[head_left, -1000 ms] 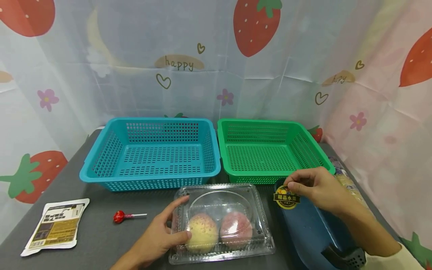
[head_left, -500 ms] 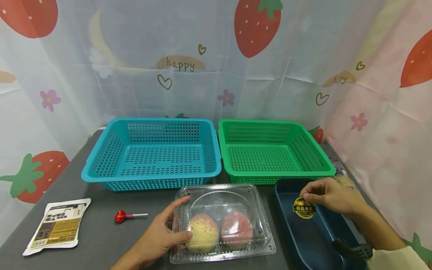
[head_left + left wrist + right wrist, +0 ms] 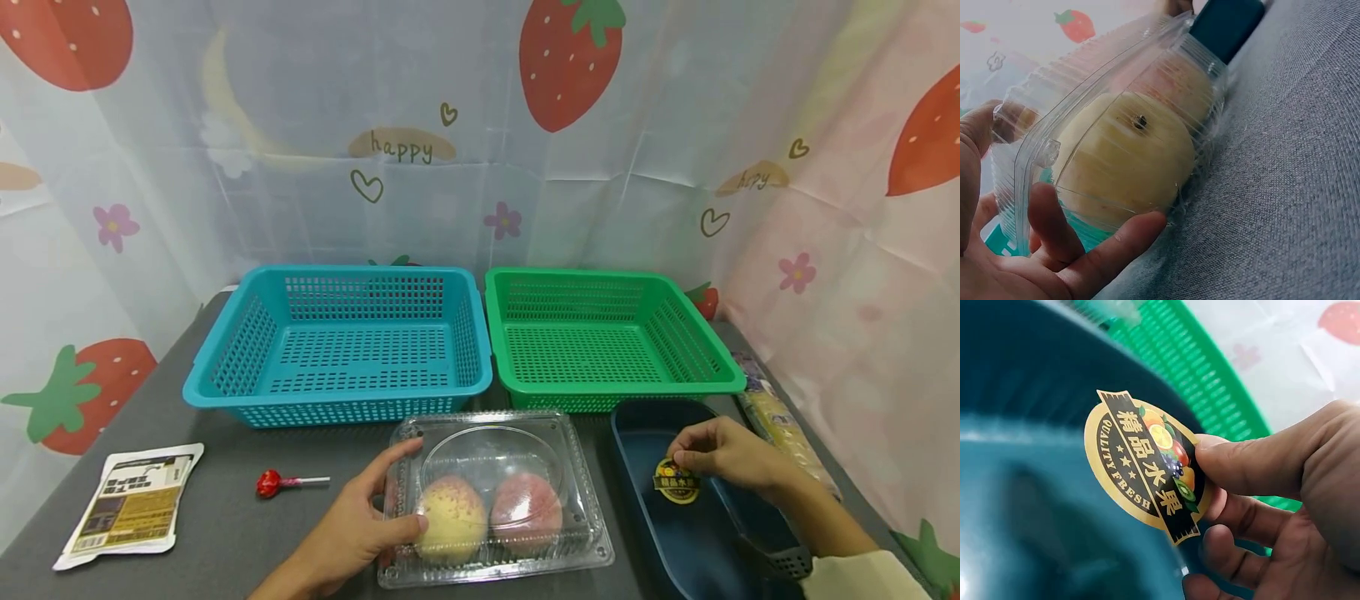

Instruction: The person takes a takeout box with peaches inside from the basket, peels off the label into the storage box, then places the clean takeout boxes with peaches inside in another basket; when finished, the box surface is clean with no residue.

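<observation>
In the head view my left hand [image 3: 360,521] grips the left end of a clear plastic clamshell box [image 3: 585,546]. Inside the lidded box lie a yellow round fruit [image 3: 452,521] and a pinkish one [image 3: 527,512]; the left wrist view shows the stem hollow of the yellow fruit [image 3: 1129,156]. My right hand [image 3: 731,454] pinches a round gold-and-black fruit sticker [image 3: 677,482] by its edge, above a dark blue tray [image 3: 637,500]. Seen from the right wrist, the sticker [image 3: 1138,465] has its printed face toward the camera, held between thumb and fingers.
Behind stand a blue basket [image 3: 360,358] and a green basket [image 3: 577,354]. To the left lie a red lollipop [image 3: 281,482] and a white-and-gold packet [image 3: 131,504]. A yellowish bag [image 3: 783,425] lies right of the tray. A printed curtain [image 3: 480,167] closes off the back.
My right hand has moved right and a little down with the sticker, now farther over the tray. The left hand stays on the box.
</observation>
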Tool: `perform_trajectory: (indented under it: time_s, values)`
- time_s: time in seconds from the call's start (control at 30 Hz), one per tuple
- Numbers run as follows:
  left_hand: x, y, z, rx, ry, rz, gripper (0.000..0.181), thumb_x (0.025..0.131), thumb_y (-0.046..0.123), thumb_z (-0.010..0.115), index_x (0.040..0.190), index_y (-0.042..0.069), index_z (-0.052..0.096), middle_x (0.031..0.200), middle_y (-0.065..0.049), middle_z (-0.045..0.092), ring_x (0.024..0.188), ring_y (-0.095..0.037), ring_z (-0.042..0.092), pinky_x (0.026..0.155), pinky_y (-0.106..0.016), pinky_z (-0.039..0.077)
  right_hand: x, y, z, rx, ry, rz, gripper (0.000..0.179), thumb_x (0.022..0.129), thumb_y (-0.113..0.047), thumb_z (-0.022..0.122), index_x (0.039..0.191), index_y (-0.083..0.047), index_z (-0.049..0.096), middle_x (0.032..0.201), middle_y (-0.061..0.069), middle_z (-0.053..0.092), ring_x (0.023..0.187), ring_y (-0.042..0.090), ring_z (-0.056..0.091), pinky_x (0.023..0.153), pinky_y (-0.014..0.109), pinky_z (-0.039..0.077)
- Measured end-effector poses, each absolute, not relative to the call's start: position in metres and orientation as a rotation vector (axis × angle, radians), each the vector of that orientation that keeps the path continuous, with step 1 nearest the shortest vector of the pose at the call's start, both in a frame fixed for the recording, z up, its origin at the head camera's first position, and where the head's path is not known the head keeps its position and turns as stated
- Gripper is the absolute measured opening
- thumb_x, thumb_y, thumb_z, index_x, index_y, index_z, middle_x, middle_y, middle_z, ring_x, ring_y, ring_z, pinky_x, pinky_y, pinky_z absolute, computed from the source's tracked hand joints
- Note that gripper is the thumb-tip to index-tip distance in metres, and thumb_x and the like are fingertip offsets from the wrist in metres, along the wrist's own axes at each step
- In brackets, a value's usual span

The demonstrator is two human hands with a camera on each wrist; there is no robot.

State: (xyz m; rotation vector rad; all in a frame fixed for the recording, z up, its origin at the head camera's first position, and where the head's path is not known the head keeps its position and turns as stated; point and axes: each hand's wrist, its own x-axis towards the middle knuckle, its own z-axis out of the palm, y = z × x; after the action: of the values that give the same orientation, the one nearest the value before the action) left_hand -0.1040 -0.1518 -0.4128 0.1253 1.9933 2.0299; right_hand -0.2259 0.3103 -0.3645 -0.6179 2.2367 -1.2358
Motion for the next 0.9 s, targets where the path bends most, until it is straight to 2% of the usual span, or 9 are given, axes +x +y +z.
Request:
perform_trajectory:
  time_s: [0.23, 0.4, 0.67, 0.9]
  values:
    - [-0.104, -0.152, -0.413, 0.107, 1.967, 2.031, 0.086, 0.079, 0.009, 0.078, 0.150, 0.024, 0.031, 0.104, -0.024, 0.045, 0.048, -0.011, 0.047, 0.045, -0.024, 0.044, -0.230, 0.310, -0.386, -0.587, 2.278, -1.185, 0.017, 0.097, -0.009, 0.058, 0.097, 0.005, 0.067, 0.085, 0.007, 0.064, 0.074, 0.015, 0.056, 0.065, 0.031, 0.050]
    - [-0.104, -0.153, -0.413, 0.097, 1.951, 2.031, 0.086, 0.079, 0.009, 0.078, 0.150, 0.024, 0.031, 0.107, -0.025, 0.044, 0.050, -0.012, 0.049, 0.046, -0.024, 0.045, -0.231, 0.308, -0.392, -0.571, 2.318, -1.139, 0.015, 0.096, -0.009, 0.059, 0.096, 0.003, 0.068, 0.080, 0.005, 0.062, 0.068, 0.015, 0.052, 0.057, 0.029, 0.045]
    - [-0.104, -0.153, -0.413, 0.110, 1.939, 2.042, 0.086, 0.080, 0.009, 0.077, 0.150, 0.024, 0.030, 0.110, -0.026, 0.043, 0.052, -0.013, 0.052, 0.047, -0.024, 0.046, -0.231, 0.303, -0.394, -0.574, 2.365, -1.058, 0.011, 0.093, -0.006, 0.061, 0.095, 0.002, 0.069, 0.086, 0.009, 0.066, 0.076, 0.019, 0.058, 0.062, 0.029, 0.048]
    - [-0.104, -0.153, -0.414, 0.122, 1.920, 2.058, 0.086, 0.080, 0.008, 0.077, 0.151, 0.023, 0.029, 0.112, -0.028, 0.043, 0.064, -0.025, 0.064, 0.058, -0.035, 0.055, -0.230, 0.306, -0.388, -0.559, 2.444, -1.003, 0.013, 0.093, -0.006, 0.061, 0.101, 0.001, 0.068, 0.093, 0.009, 0.066, 0.082, 0.024, 0.058, 0.064, 0.032, 0.048]
